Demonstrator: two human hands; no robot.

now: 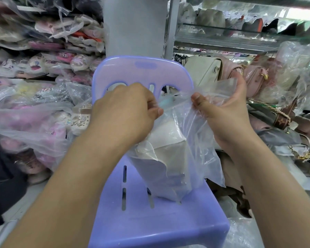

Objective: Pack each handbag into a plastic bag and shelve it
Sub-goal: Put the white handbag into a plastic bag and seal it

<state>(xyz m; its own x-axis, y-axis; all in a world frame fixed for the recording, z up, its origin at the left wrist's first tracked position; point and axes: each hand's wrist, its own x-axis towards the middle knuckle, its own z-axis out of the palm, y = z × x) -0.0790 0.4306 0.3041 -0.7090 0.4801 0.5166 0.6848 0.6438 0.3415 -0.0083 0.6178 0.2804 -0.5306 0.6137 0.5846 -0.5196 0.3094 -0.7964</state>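
Observation:
A cream handbag sits inside a clear plastic bag that stands on the seat of a lilac plastic chair. My left hand pinches the bag's upper edge on the left. My right hand grips the same edge on the right, with loose plastic bunched over its fingers. The bag's mouth is stretched between the two hands above the handbag.
Several handbags lie heaped on a shelf to the right, some with gold chains. Bagged slippers and shoes fill the shelves and floor at left. A grey pillar stands behind the chair. More loose plastic lies at lower right.

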